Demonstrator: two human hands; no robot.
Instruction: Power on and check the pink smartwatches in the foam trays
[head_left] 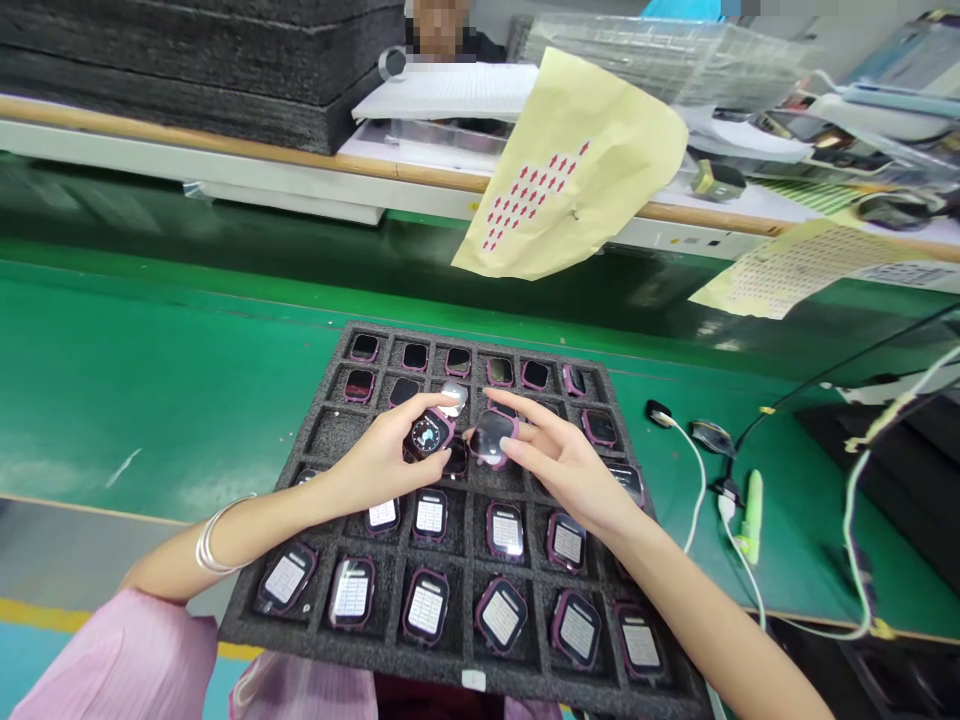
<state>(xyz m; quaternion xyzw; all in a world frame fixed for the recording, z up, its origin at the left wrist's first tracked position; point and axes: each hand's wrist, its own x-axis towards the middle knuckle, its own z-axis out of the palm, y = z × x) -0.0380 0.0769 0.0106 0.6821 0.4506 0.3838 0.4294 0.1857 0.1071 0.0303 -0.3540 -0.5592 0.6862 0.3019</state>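
Note:
My left hand (405, 435) is closed on a smartwatch (428, 434) without a strap, its screen lit with a round dial. In my right hand (551, 450) is a second strapless smartwatch (491, 436) with a dark screen, gripped between thumb and fingers. Both are held over the middle of a black foam tray (334, 435). Purple-framed watch cases fill many of its compartments. Those in the near rows, such as one watch (426, 605), show lit white screens; the far rows, such as another watch (415, 356), are dark. My hands hide several compartments.
The tray lies on a green bench (150, 370). To its right are a white cable (701, 470), a charging puck (658, 413) and a green pen (754, 515). A shelf behind holds stacked black foam (187, 70) and a hanging yellow sheet (577, 170). Another person (442, 30) is beyond.

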